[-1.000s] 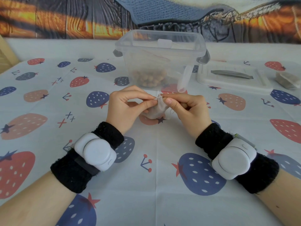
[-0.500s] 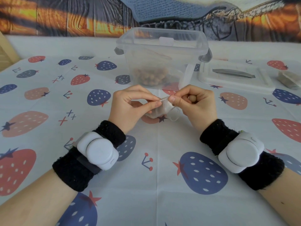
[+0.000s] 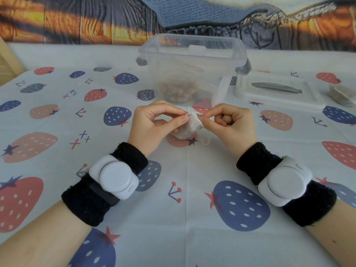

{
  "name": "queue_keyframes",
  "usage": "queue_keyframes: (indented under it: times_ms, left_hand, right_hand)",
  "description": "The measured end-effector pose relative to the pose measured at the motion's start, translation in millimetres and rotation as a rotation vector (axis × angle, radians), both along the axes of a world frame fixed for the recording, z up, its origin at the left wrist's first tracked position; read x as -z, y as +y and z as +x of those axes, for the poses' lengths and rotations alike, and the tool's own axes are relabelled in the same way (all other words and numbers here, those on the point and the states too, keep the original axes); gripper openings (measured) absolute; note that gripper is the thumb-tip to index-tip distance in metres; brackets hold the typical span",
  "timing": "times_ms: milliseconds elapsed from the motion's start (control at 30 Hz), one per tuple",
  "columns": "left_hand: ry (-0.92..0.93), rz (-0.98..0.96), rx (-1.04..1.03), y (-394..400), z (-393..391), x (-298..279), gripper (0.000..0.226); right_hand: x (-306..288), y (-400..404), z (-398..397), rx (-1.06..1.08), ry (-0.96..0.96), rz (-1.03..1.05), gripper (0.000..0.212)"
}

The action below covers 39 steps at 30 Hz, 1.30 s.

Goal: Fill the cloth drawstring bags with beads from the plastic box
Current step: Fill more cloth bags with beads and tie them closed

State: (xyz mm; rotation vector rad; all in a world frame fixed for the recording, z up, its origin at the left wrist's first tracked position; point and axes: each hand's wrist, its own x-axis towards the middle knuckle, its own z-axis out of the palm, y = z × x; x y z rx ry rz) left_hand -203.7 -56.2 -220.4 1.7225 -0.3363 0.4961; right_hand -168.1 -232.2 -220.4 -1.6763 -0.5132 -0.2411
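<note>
One small cloth drawstring bag (image 3: 189, 126), pinched at its rim between both hands just above the tabletop (image 3: 185, 189), right in front of the plastic box (image 3: 192, 60). Left hand (image 3: 152, 128): thumb and forefinger closed on the near edge of the mouth. Right hand (image 3: 231, 124): fingertips on the far edge, other fingers curled round a bead (image 3: 225, 118) tucked in the palm. Compared with a second ago, mouth tugged wider and turned more toward the camera, right hand rotated so the bead now shows; likely ready for the bead to drop in. Loose drawstring (image 3: 205, 140) trailing below the bag. More beads heaped in the box's bottom, blurred through the cloudy wall. Lid (image 3: 279, 91) lying to the right, well apart. Hard to tell how full the bag is; interior hidden by cloth and fingers. Grey object (image 3: 341, 94) at the right edge, cut off, unclear.
</note>
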Motion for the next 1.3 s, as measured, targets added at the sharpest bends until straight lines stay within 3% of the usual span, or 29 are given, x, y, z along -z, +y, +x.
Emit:
queue_keyframes:
  times_ms: [233, 467, 633, 900, 1167, 1300]
  left_hand:
    - [-0.014, 0.043, -0.017, 1, 0, -1, 0.014]
    - [0.013, 0.0, -0.097, 2, 2, 0, 0.015]
    - [0.01, 0.002, -0.114, 3, 2, 0, 0.017]
    - [-0.133, 0.36, -0.082, 3, 3, 4, 0.022]
    - [-0.069, 0.248, -0.038, 4, 8, 8, 0.005]
    - [-0.071, 0.259, -0.034, 1, 5, 5, 0.011]
  right_hand:
    - [2, -1, 1, 0.009, 0.03, -0.006, 0.023]
    - [0, 1, 3, -0.123, 0.316, 0.052, 0.016]
    - [11, 2, 5, -0.13, 0.083, -0.22, 0.018]
    - [10, 5, 3, -0.172, 0.018, -0.149, 0.026]
    - [8, 4, 2, -0.169, 0.012, -0.088, 0.026]
    - [6, 3, 2, -0.158, 0.007, -0.045, 0.026]
